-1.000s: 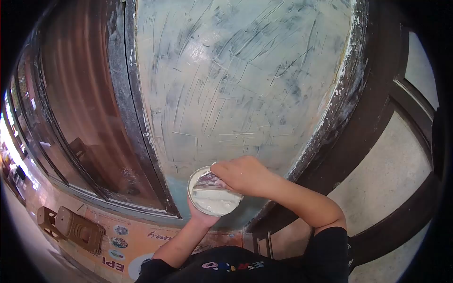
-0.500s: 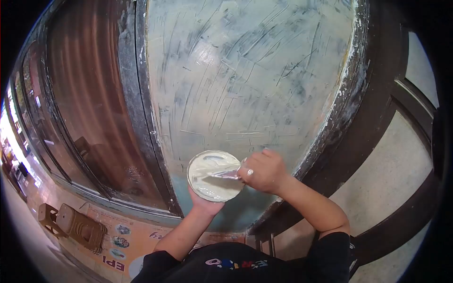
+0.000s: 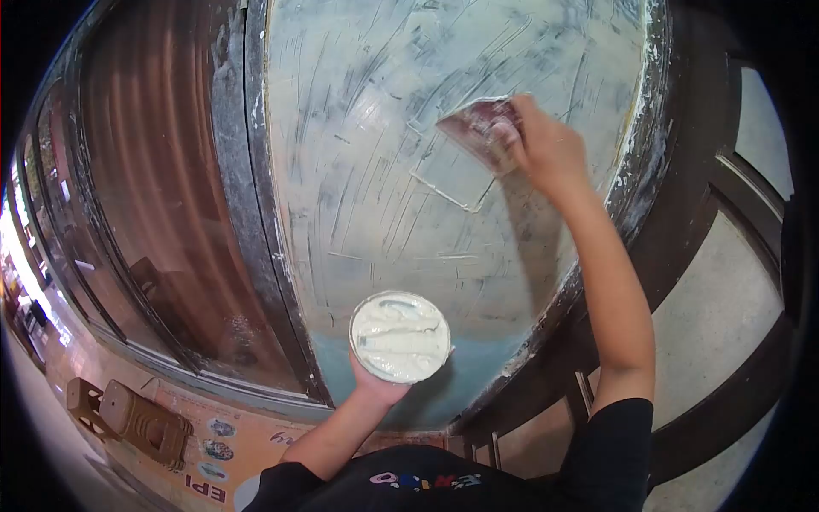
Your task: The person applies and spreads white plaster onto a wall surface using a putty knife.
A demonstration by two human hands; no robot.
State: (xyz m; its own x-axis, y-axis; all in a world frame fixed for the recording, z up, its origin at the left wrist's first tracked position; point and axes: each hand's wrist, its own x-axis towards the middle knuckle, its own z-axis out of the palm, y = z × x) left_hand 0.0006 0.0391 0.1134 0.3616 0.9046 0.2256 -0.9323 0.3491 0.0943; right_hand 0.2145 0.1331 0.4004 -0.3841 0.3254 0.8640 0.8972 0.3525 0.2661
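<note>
Cupped under a round tub [image 3: 375, 363] is my left hand [image 3: 381, 383], low in front of the wall panel. White, creamy filler [image 3: 399, 334] fills the tub, with ridges and grooves across its top. My right hand [image 3: 537, 149] is raised to the upper middle of the panel, its fingers closed around a putty knife [image 3: 479, 128] with a broad, reddish-brown, smeared blade. The blade lies at a slant against or very close to the panel [image 3: 358, 196]. Just below it, a fresh raised line of filler [image 3: 448, 196] outlines a patch. Older streaks cover the panel.
Dark frames [image 3: 256, 196] stained with white edge the panel on both sides. A glazed door with a brown curtain [image 3: 162, 171] is on the left. Stacked brown plastic stools [image 3: 145, 418] stand at lower left beside a printed orange banner [image 3: 222, 444].
My right hand has lifted the putty knife out of the tub and carried it up to the panel. A new filler mark shows there. The tub has shifted slightly down and right.
</note>
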